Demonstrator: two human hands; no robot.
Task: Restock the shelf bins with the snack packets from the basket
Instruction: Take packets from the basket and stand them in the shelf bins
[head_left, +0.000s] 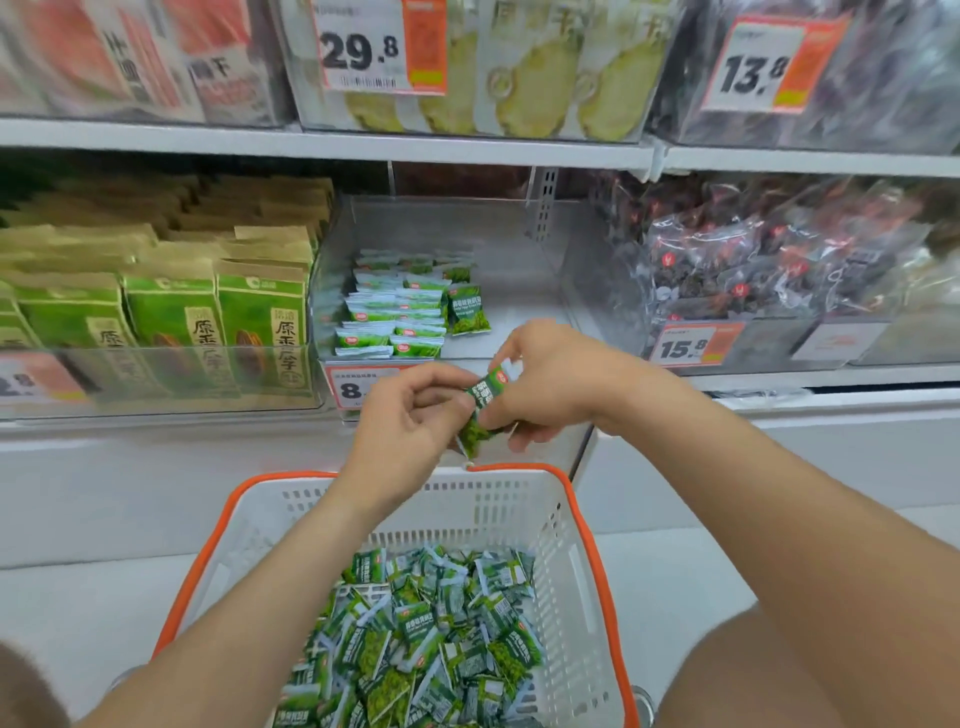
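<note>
Shelf bin (524, 312) — stacked packets (395, 317) | basket (563, 566) — loose packets (431, 639) | held packet (484, 402)

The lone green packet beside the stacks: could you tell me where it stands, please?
The lone green packet stands mid-frame in the head view, inside the clear bin, just right of the packet stacks.
</note>
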